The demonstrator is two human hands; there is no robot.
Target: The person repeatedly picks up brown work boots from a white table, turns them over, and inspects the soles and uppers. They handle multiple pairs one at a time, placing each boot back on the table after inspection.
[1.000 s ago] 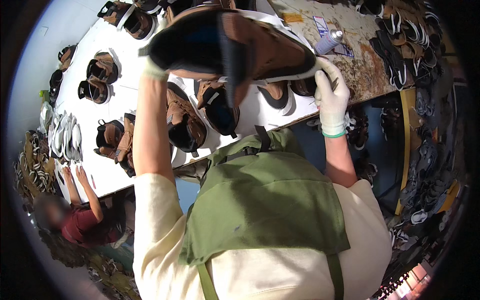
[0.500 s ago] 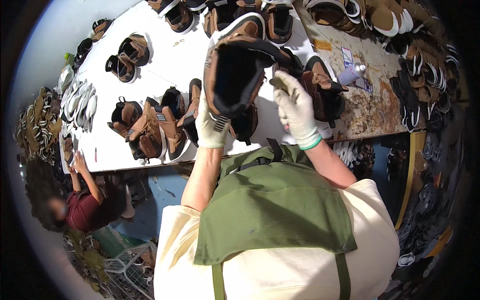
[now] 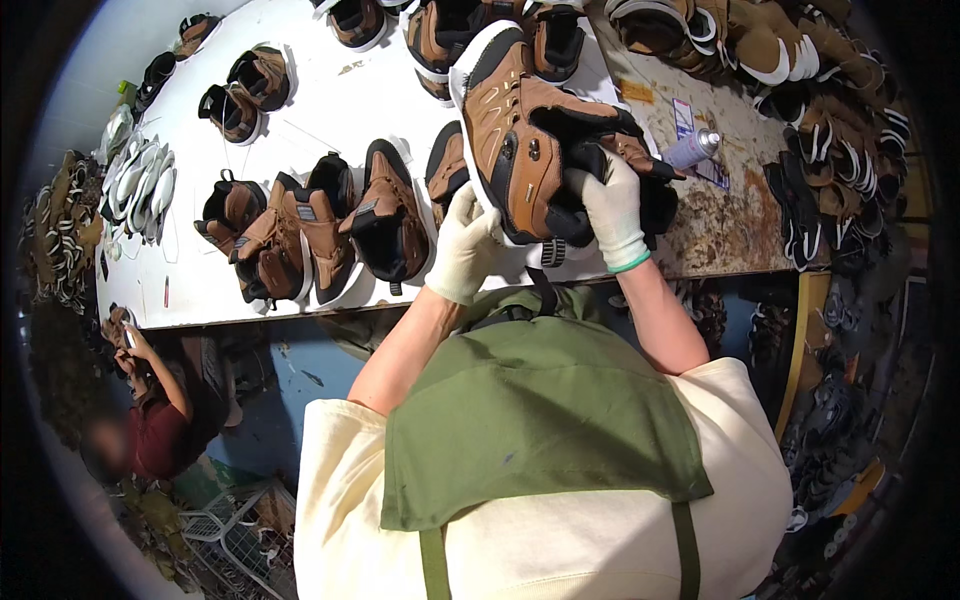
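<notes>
Brown boot [image 3: 520,150]: held up over the near edge of the white worktop [image 3: 330,110], sole turned toward 9 o'clock, long axis running from 11 o'clock at the toe to 5 o'clock at the collar.
Left hand [image 3: 465,245]: gloved, fingers curled against the white sole rim at the boot's 7 o'clock side.
Right hand [image 3: 610,210]: gloved, closed around the black padded collar at 4 o'clock, nearer the opening.
Nearby: spray can [image 3: 692,148] at 3 o'clock; more boots [image 3: 330,230] at 9 o'clock.
</notes>
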